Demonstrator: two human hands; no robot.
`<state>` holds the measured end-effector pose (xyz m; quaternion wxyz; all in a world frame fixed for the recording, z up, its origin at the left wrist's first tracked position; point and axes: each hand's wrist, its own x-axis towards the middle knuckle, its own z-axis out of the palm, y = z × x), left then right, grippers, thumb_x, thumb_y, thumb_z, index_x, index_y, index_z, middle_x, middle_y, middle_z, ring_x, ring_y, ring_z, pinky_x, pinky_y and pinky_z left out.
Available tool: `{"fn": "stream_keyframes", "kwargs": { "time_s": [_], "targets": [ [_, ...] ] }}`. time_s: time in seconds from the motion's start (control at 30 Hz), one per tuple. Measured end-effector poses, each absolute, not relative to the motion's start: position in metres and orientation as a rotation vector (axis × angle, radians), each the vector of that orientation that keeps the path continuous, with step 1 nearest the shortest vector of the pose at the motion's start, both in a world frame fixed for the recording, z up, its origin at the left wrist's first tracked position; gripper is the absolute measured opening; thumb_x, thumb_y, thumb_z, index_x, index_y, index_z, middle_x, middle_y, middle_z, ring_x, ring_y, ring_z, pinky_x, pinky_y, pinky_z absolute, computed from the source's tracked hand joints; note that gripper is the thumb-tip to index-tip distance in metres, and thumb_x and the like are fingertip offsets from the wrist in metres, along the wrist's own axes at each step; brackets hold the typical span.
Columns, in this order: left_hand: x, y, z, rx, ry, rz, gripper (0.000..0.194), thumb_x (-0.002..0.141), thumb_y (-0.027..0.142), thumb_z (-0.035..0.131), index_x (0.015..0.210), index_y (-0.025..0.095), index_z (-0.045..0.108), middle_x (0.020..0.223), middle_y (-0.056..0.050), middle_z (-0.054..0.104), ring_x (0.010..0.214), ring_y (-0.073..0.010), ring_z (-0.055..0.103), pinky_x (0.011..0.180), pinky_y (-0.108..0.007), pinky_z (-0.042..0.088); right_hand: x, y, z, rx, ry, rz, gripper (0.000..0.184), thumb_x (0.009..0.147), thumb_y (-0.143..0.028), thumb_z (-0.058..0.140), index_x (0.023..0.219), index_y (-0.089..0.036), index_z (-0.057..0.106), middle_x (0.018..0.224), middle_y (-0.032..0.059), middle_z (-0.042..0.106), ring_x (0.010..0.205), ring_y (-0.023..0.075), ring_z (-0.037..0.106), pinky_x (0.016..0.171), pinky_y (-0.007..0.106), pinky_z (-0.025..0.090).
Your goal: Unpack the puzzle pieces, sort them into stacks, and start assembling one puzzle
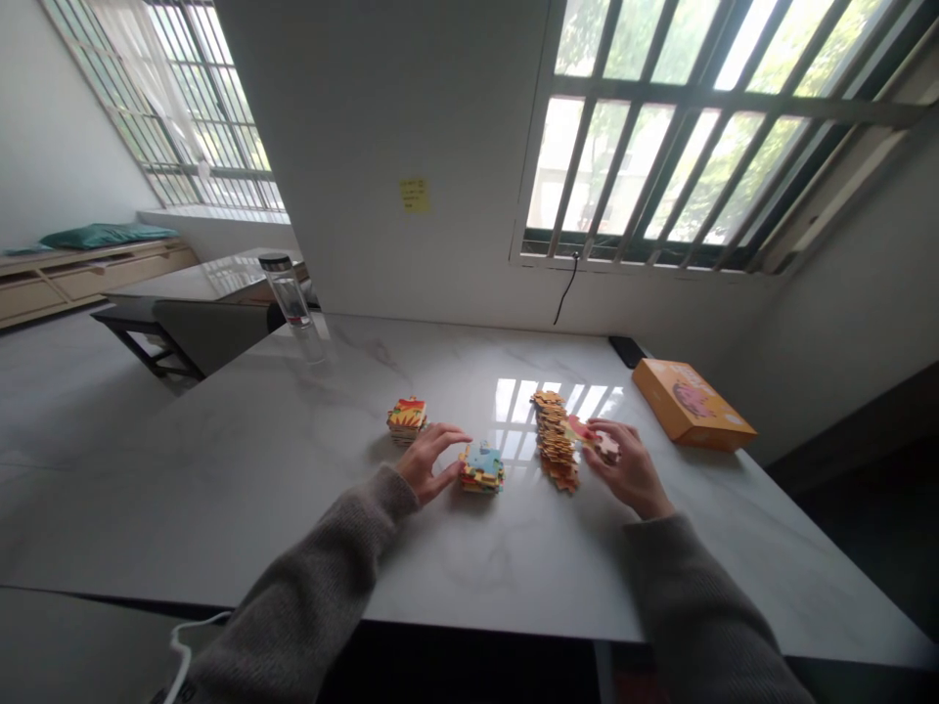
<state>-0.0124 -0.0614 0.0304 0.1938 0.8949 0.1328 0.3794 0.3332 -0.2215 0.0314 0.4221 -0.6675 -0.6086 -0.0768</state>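
Note:
My left hand (434,462) rests at the left side of a short stack of jigsaw puzzle pieces (482,467), its top piece light blue. Thumb and fingers are apart there, with the fingertips at the stack's edge; whether they touch it I cannot tell. Behind that hand stands another stack of puzzle pieces (407,418), red and orange on top. My right hand (623,464) pinches a puzzle piece (576,428) with pink and yellow-green colours, over a long overlapping row of puzzle pieces (556,445). A pale pink piece (607,447) shows under the right fingers.
An orange box (691,403) lies on the right of the white marble-patterned table (308,489), with a black phone-like object (626,351) behind it. A clear bottle (288,291) stands at the far left corner. A black cable (565,290) hangs from the window.

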Motion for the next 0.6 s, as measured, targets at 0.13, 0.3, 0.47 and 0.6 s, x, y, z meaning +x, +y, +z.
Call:
{"fn": "stream_keyframes", "kwargs": {
  "time_s": [0.13, 0.3, 0.47, 0.6],
  "targets": [
    [-0.012, -0.060, 0.028, 2.525, 0.396, 1.056, 0.024, 0.092, 0.025, 0.055, 0.114, 0.022, 0.064, 0.110, -0.009, 0.066, 0.103, -0.0241, 0.062, 0.099, -0.044, 0.048, 0.377, -0.239, 0.017, -1.790, -1.466, -0.215, 0.034, 0.084, -0.044, 0.066, 0.110, -0.021, 0.067, 0.113, 0.0125, 0.070, 0.109, 0.0311, 0.058, 0.092, 0.048, 0.050],
    [-0.013, -0.055, 0.025, 2.541, 0.401, 1.040, 0.023, 0.092, 0.025, 0.055, 0.113, 0.023, 0.064, 0.108, -0.008, 0.066, 0.102, -0.0236, 0.063, 0.098, -0.042, 0.048, 0.391, -0.239, 0.008, -1.839, -1.474, -0.195, 0.033, 0.083, -0.044, 0.065, 0.107, -0.022, 0.067, 0.113, 0.0121, 0.071, 0.110, 0.0307, 0.058, 0.093, 0.046, 0.049],
    [-0.012, -0.056, 0.025, 2.551, 0.403, 1.021, 0.021, 0.092, 0.025, 0.055, 0.111, 0.021, 0.064, 0.107, -0.008, 0.066, 0.101, -0.0235, 0.061, 0.095, -0.042, 0.048, 0.392, -0.239, 0.006, -1.885, -1.554, -0.214, 0.027, 0.083, -0.045, 0.062, 0.096, -0.022, 0.068, 0.121, 0.0124, 0.068, 0.115, 0.0329, 0.056, 0.099, 0.051, 0.044],
    [-0.009, -0.058, 0.024, 2.555, 0.363, 0.989, 0.025, 0.089, 0.029, 0.062, 0.112, 0.021, 0.064, 0.114, -0.009, 0.065, 0.107, -0.0247, 0.058, 0.099, -0.043, 0.046, 0.372, -0.238, 0.016, -1.846, -1.545, -0.406, 0.027, 0.089, -0.043, 0.059, 0.103, -0.021, 0.067, 0.129, 0.0141, 0.061, 0.118, 0.0337, 0.053, 0.103, 0.054, 0.039]
  ]
}}
